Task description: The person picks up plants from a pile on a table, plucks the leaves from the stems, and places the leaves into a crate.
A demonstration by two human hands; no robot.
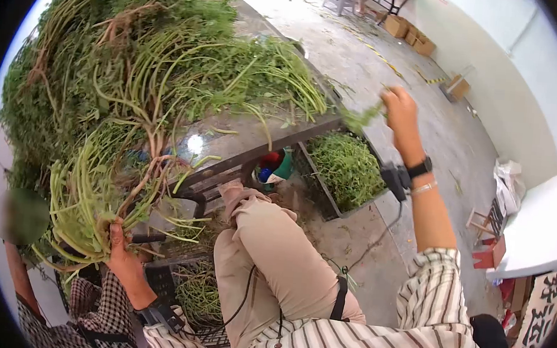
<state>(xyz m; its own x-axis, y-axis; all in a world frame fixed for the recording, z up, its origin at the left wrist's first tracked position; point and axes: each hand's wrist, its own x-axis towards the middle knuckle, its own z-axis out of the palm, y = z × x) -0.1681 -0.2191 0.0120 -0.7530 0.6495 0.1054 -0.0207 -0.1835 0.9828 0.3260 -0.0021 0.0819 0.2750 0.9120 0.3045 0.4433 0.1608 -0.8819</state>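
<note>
The left hand (129, 263) is closed around a bunch of leafy green stems (86, 208), thumb uppermost, just off the near edge of the counter (218, 148). The fingers underneath are mostly hidden, so how tightly they curl I cannot tell. The right hand (401, 112) is up beyond the counter's corner, fingers drawn together on a leafy sprig (361, 120); motion blur hides the exact grip. The sprig hangs above a black crate (320, 185) of loose greens (348, 166).

The bunch looks light for its bulk, though long and splayed, so it probably droops and snags on the big heap of greens (125, 38) behind it. The pale stems seem crisp and fairly stiff, likely to snap if bent sharply; the leafy tips look soft and easily bruised. If damp, the stems may slip. The best hold is likely where the stems gather together, with a firm but not crushing wrap. The sprig weighs next to nothing, so a thumb-and-finger pinch on its stem should do, clear of the leaves.
</note>
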